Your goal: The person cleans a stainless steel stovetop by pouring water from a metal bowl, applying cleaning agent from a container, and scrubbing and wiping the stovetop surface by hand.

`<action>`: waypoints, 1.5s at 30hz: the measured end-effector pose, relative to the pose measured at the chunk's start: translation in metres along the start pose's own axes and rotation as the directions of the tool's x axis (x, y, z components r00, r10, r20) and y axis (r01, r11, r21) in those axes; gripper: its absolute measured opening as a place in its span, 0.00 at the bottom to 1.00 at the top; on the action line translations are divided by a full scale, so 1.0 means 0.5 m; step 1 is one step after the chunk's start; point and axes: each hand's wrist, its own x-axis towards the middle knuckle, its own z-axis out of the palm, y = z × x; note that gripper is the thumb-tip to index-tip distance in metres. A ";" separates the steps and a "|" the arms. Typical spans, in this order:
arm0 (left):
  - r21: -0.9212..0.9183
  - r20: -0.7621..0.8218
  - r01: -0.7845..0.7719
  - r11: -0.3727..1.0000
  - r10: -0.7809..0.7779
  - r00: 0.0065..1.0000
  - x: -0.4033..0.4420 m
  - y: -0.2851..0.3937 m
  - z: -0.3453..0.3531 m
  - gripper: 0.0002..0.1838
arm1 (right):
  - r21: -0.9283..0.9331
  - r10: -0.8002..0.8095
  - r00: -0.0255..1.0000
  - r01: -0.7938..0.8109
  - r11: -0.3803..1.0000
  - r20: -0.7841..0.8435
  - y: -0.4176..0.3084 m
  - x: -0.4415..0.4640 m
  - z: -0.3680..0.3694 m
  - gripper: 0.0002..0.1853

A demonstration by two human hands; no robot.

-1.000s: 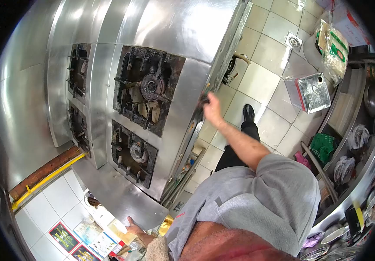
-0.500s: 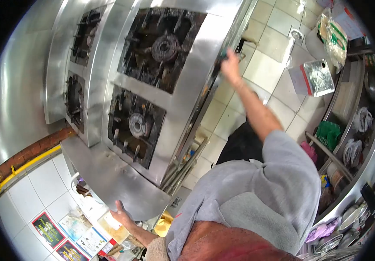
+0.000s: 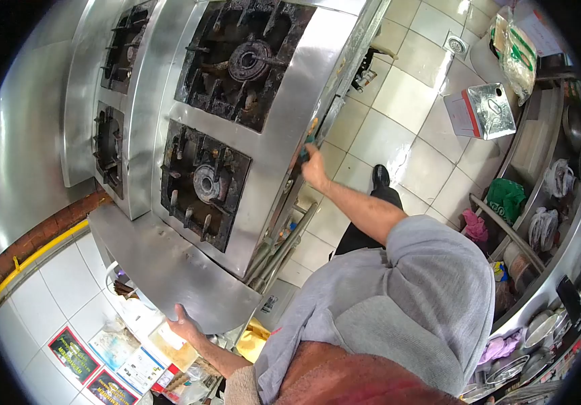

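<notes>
My right hand [image 3: 314, 167] is closed round a small dark-green item [image 3: 307, 148] against the front edge of the steel stove [image 3: 273, 158]. What that item is, I cannot make out. Near the bottom, my left hand [image 3: 184, 327] rests at the edge of a steel side shelf [image 3: 169, 270], thumb raised and the other fingers partly hidden. Black burner grates [image 3: 206, 182] are set in the stove top to the left of my right hand.
On the tiled floor [image 3: 385, 138] stands a square metal tin [image 3: 489, 111]. Shelves at the right hold a green bag [image 3: 506, 198] and pans. A yellow pipe [image 3: 41, 260] runs along the lower left wall. My shoe [image 3: 381, 177] is on the floor.
Since half a second ago, my right hand has moved back along the stove's front edge toward my body. The view has shifted over the stove since the earliest frame. My left hand stays by the shelf.
</notes>
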 end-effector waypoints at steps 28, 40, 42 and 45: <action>-0.096 0.016 0.012 0.995 -0.011 1.000 -0.021 0.050 -0.006 0.45 | 0.193 -0.125 0.964 0.173 0.966 -0.236 -0.098 0.319 -0.200 0.18; -0.329 -0.148 -0.267 0.906 0.230 0.962 -0.009 -0.006 -0.004 0.39 | 0.043 -0.092 0.995 0.091 0.995 0.030 -0.024 -0.304 0.138 0.22; -0.380 -0.121 -0.251 0.891 0.221 0.968 -0.018 0.002 0.002 0.39 | 0.024 -0.059 0.992 0.062 0.998 -0.111 -0.084 -0.238 0.086 0.21; -0.372 -0.105 -0.273 0.887 0.252 0.962 -0.012 0.003 -0.003 0.39 | 0.640 0.305 0.945 -0.309 0.704 0.122 -0.067 -0.065 0.053 0.16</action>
